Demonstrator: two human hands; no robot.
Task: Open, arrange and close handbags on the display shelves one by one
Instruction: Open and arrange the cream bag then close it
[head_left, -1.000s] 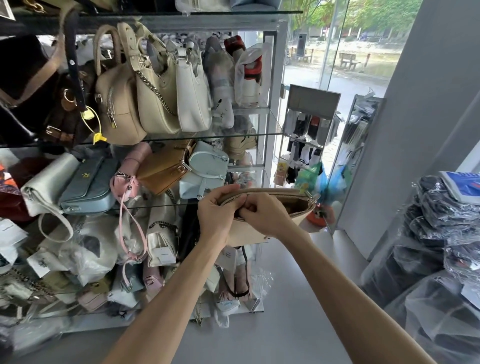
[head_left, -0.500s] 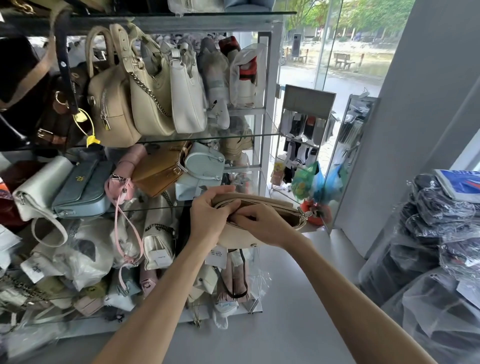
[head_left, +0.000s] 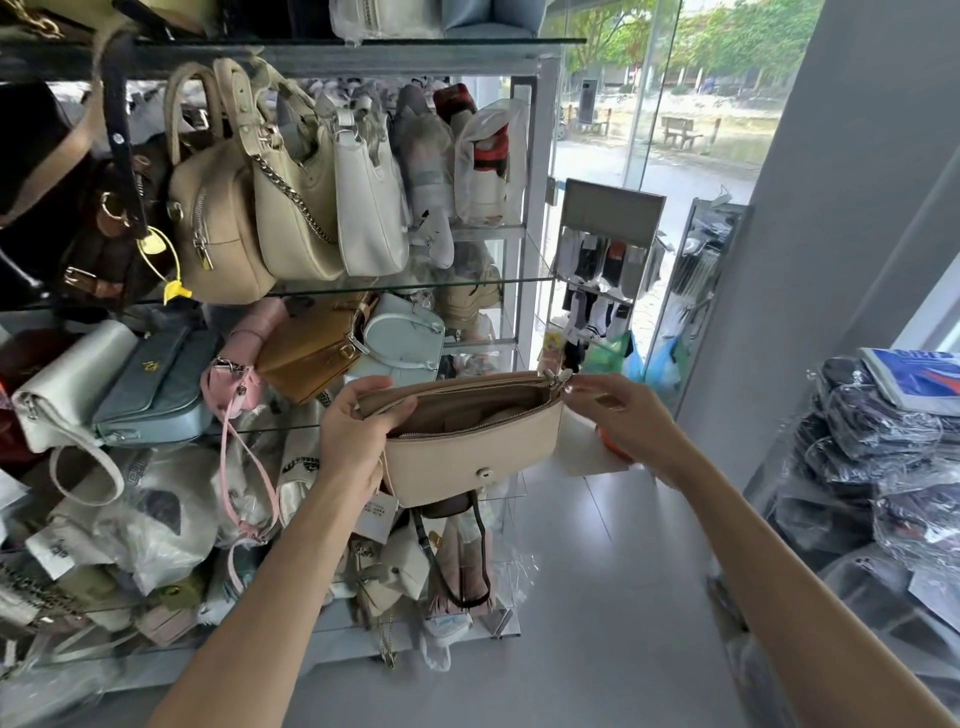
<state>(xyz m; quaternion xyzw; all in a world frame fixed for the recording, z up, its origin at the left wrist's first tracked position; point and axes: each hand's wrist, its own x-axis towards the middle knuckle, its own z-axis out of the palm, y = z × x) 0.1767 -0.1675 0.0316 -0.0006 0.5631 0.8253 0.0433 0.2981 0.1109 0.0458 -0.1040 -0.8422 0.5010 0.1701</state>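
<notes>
Two hands: on one beige handbag (head_left: 467, 452), zip open.
Left hand (head_left: 358, 431): grips left end; hold steady.
Right hand (head_left: 628, 415): pinches zip pull (head_left: 560, 378); draw straight along teeth.

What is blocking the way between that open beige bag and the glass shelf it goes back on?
The beige bag hangs in front of the glass shelf, held by both hands. A mustard bag and a pale blue bag already crowd that shelf directly behind it.

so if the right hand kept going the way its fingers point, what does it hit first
The right hand points leftward at the silver zipper pull on the open beige leather handbag; it would meet that first, and seems to touch it already, though depth is unclear.
</notes>
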